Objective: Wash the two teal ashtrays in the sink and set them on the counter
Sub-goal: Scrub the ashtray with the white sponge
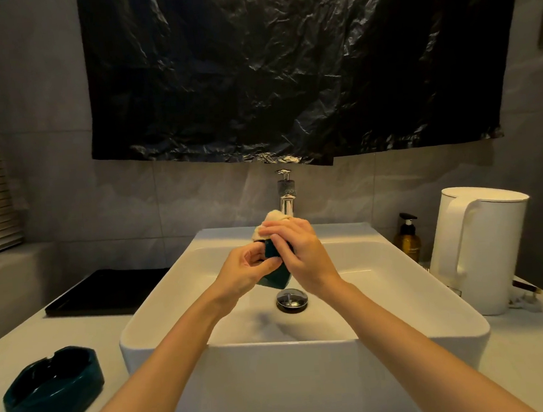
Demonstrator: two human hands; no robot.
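Teal ashtray [273, 272] is up over the white basin [400, 293], above the drain stopper [291, 299], tilted on edge. Only its lower corner and a strip between the hands show; the rest is covered.

Left hand [247, 269] has fingers curled round the ashtray's left side, pinching it steady. Right hand [300, 255] is closed over a pale cloth or sponge [270, 222], pressing it onto the ashtray's top; which it is, can't tell. The split looks deliberate: one hand fixes, the other scrubs. Holding it over the basin keeps drips in the sink.

Chrome tap [286, 198] sits just behind the hands. No water stream visible, so this reads as the scrub stage, not the rinse.

Second teal ashtray [52, 390] sits flat on the white counter [88, 324] left of the basin, well apart from the hands. Can't tell if it's washed or waiting; if washed, the task is past halfway.

Further out: black tray [108, 292] at the back left, amber pump bottle [407, 239] and white kettle [481, 247] on the right, black plastic sheet [285, 68] across the wall.

Risk: wet glazed piece, one-hand grip. A slip drops it onto the basin.
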